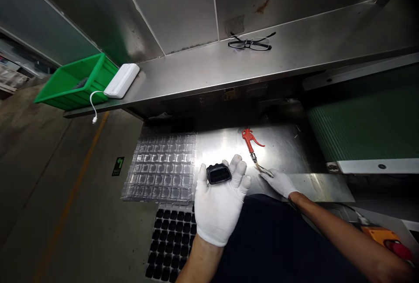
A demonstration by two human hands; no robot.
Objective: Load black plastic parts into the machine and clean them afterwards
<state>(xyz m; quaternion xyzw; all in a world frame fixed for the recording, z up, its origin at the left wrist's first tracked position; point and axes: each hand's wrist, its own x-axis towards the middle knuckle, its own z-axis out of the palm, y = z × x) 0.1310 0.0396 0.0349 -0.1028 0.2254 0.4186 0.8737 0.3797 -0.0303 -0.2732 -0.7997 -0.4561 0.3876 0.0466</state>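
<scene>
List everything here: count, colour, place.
Wall: 1, grey, top
Floor: 1, grey, left
Sign: 1, black/green, floor
Shelf: 1, grey, upper centre
Bin: 1, green, shelf
Glasses: 1, dark, shelf
Box: 1, white, shelf
Bench: 1, grey, centre
Trays: 2+, clear, left
Parts: many, black, lower tray
Air gun: 1, red, bench
Conveyor: 1, green, right
Button: 1, red, right
Held part: 1, black, left hand
Left hand: 1, white-gloved, centre
Right hand: 1, white-gloved, by hose
</scene>
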